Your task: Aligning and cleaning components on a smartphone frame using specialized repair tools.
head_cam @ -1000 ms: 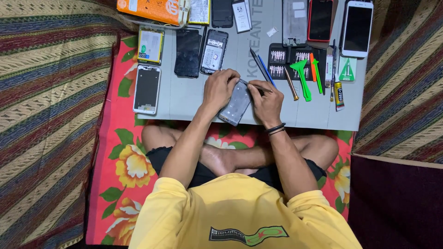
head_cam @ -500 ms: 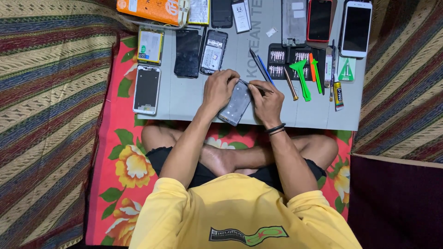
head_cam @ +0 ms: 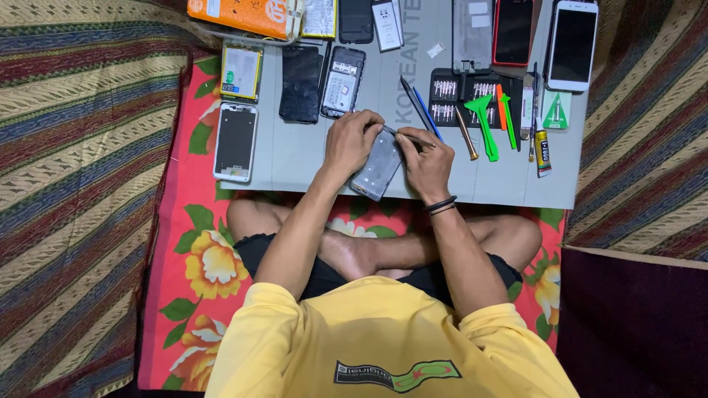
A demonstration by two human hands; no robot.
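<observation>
A grey opened phone body [head_cam: 377, 166] lies tilted on the grey work mat [head_cam: 310, 158], near its front edge. My left hand [head_cam: 351, 142] grips the phone's upper left side. My right hand [head_cam: 428, 158], with a black band on the wrist, pinches a thin metal tool [head_cam: 405, 135] whose tip touches the phone's top edge. The phone's right side is partly hidden by my fingers.
On the mat lie several phones and phone parts: a white frame [head_cam: 235, 141], a dark panel [head_cam: 300, 83], an open phone [head_cam: 342, 81], a white phone [head_cam: 571, 44]. A bit set [head_cam: 461, 98], green pry tools [head_cam: 487, 125], a screwdriver [head_cam: 466, 133] and a glue tube [head_cam: 543, 152] lie at the right. An orange box [head_cam: 240, 15] is at the back left.
</observation>
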